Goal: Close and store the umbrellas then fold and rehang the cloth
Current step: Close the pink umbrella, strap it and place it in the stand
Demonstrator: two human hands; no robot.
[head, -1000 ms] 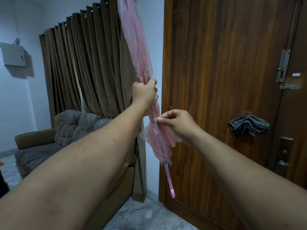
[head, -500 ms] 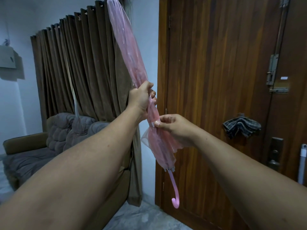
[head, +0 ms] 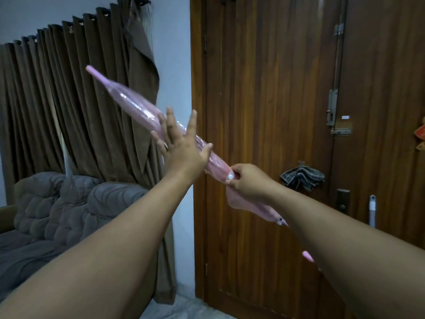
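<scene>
The pink umbrella [head: 147, 112] no longer stands upright in front of me as it did a moment ago; it now lies on a slant, its tip [head: 92, 70] up and to the left against the brown curtain [head: 69, 100] and its handle end [head: 308, 256] low on the right, half hidden behind my right forearm. My left hand [head: 181, 148], which was wrapped round the canopy, has let go: its fingers [head: 170, 120] are spread straight and the palm lies flat against the rolled fabric. My right hand [head: 248, 183] pinches the strap end with its white snap [head: 230, 176] between thumb and fingers. I judge the canopy is gathered and I am rolling it tight so the strap can fasten; storing it is not yet done, and the striped cloth [head: 301, 178] hangs bunched on the wooden door [head: 264, 88], waiting its turn. For room: the door is close on the right, with its latch [head: 332, 109] and lever handle [head: 372, 212] sticking out; the curtain and grey sofa [head: 69, 208] are behind the tip on the left. Swinging the tip further left could catch the curtain folds, so I would keep the umbrella in the open gap between them.
</scene>
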